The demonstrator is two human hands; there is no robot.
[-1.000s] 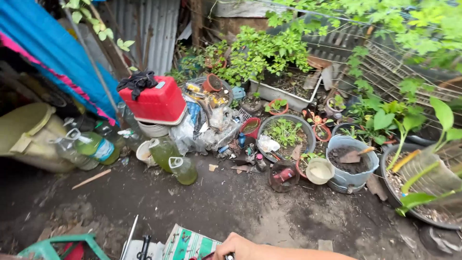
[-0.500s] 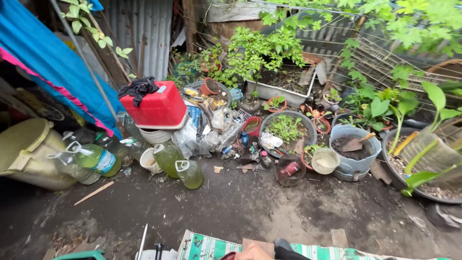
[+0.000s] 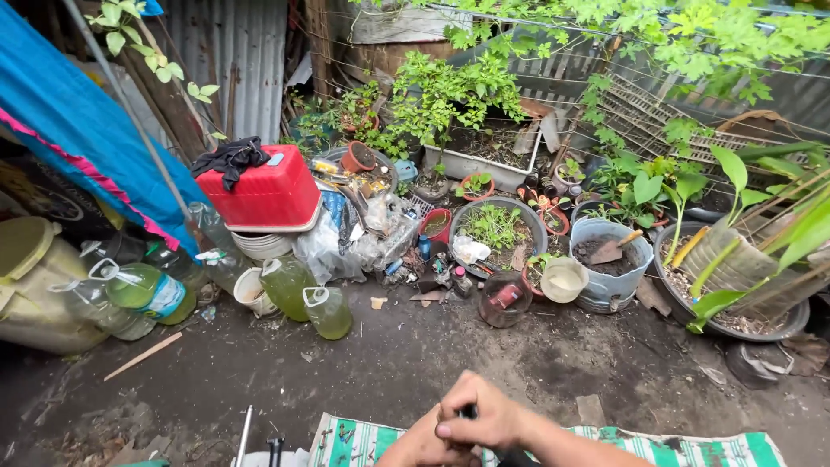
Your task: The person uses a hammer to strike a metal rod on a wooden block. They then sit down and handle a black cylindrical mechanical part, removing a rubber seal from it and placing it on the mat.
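Note:
My two hands meet at the bottom middle of the view, low over a green and white striped mat [image 3: 700,450] on the dirt. My right hand [image 3: 488,413] is closed, with a small dark object pinched in its fingers. My left hand [image 3: 413,450] lies just under it, touching it and mostly hidden. I cannot tell whether the left hand also grips the object. The things nearest ahead are two plastic jugs of greenish liquid [image 3: 327,311].
A red crate [image 3: 264,197] with a black cloth [image 3: 229,157] on it sits at the back left beside a blue tarp [image 3: 69,130]. Clear plastic bottles [image 3: 130,294] and a pale yellow drum [image 3: 30,285] stand on the left. At the back right are potted plants, a grey pot holding a trowel [image 3: 609,259] and a wire fence.
The view has tilted down and come nearer to the ground. My hands have risen into view at the bottom edge and come together on the dark object.

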